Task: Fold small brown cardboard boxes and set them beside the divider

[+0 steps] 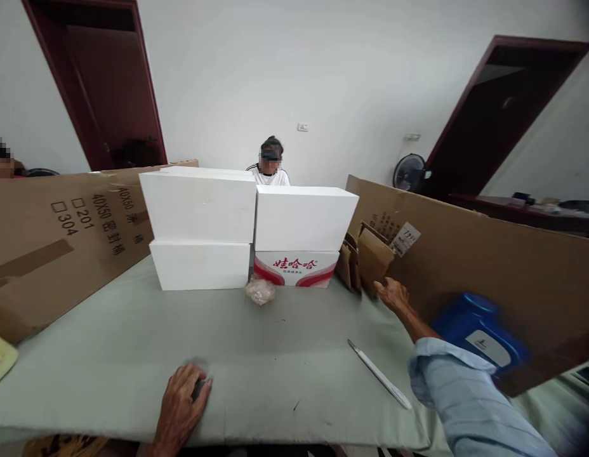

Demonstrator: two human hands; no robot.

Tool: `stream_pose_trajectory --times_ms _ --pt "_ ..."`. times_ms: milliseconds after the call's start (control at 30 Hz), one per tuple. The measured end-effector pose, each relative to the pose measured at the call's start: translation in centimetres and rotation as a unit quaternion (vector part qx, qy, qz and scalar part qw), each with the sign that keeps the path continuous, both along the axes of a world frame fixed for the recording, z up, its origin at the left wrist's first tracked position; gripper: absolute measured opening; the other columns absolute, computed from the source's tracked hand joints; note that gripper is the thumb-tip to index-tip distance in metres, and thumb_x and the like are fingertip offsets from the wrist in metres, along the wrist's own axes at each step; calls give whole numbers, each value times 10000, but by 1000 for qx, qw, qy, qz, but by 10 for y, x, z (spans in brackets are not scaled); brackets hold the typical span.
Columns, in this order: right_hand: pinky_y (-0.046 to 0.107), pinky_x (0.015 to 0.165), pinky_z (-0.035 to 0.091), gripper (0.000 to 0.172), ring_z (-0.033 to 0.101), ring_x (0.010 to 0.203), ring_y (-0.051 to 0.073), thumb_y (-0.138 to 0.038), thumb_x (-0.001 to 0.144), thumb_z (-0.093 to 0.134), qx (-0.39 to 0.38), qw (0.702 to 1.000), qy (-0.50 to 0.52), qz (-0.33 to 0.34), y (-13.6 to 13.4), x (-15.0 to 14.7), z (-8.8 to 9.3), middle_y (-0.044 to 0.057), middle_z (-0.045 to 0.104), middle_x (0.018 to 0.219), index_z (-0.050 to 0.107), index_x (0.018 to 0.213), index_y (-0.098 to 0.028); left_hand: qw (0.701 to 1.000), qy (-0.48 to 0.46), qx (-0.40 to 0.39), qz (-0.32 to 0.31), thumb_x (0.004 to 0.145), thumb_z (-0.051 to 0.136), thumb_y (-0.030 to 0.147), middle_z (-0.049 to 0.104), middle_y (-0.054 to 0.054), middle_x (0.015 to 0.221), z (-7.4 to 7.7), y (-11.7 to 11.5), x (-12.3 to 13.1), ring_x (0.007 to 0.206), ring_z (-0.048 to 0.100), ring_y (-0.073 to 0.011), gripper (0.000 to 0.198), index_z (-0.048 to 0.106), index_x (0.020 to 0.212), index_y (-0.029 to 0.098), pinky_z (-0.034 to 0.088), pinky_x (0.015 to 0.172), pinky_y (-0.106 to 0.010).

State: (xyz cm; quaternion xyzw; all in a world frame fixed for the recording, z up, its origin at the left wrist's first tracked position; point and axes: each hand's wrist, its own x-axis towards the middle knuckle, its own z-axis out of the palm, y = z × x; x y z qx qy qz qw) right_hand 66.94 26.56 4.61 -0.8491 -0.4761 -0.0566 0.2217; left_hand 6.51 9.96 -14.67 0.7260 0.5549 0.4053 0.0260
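Table, covered in pale grey-green cloth. Left hand: at the near edge, palm down, fingers loosely spread flat on the cloth, holding nothing. Right hand: stretched far and right in a light blue sleeve, fingers open and straight, tips at the foot of the folded cardboard pieces; contact cannot be told for sure. These pieces stand on edge, long axis roughly upright, broad faces turned left, backed against the large cardboard sheet along the right side. White knife-like tool: flat on the cloth, near the right forearm, long axis running far-left to near-right, tip pointing far-left. Blue container: right, blurred. White foam boxes: stacked, far centre. Red-and-white carton beneath one. Small plastic bag just before it.
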Motion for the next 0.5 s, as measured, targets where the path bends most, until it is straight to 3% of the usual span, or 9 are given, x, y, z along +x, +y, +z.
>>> stream_pose_trajectory --times_ms 167,267,400,500 --pt "386 779 499 377 740 1008 362 -348 914 540 20 998 11 56 -19 -9 2 235 789 1080 791 1076 -118 1000 0 3 -5 1034 564 331 707 -53 875 4 -2 4 878 675 -254 207 661 876 240 520 809 -387" --pt "407 824 545 418 746 1015 353 -420 904 528 46 992 17 117 -36 -32 -10 215 787 1135 762 1109 -141 1000 -2 13 -5 1035 557 311 687 -43 869 3 -1 4 865 655 -250 195 640 877 234 499 802 -384" --pt "406 818 604 440 761 870 285 -557 935 525 69 966 38 246 -73 -93 -53 138 798 1121 740 1088 -206 1000 11 -6 4 1006 577 267 692 -48 888 6 0 5 884 649 -262 139 646 891 230 486 813 -397" --pt "397 758 635 475 748 814 256 -629 1022 515 101 907 80 400 -105 -152 -93 127 779 1095 739 1134 -225 999 11 -41 10 981 599 253 708 -62 921 9 1 6 932 654 -276 102 659 903 228 495 849 -412"
